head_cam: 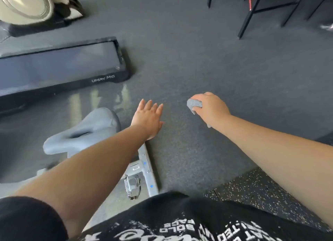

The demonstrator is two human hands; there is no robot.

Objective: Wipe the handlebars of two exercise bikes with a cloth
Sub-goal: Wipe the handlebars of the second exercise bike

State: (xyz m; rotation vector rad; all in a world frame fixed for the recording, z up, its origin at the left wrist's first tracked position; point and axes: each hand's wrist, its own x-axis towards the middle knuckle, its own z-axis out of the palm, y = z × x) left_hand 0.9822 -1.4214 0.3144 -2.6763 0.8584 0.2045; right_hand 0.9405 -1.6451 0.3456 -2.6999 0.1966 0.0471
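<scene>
The right hand [210, 107] grips the balled grey cloth [194, 104], bunched so it is ready to wipe; the left hand [148, 119] hangs spread, holding nothing, above the floor [198, 60]; a bike's saddle [84, 130] sits lower left; no handlebars show, so wiping likely waits.
</scene>
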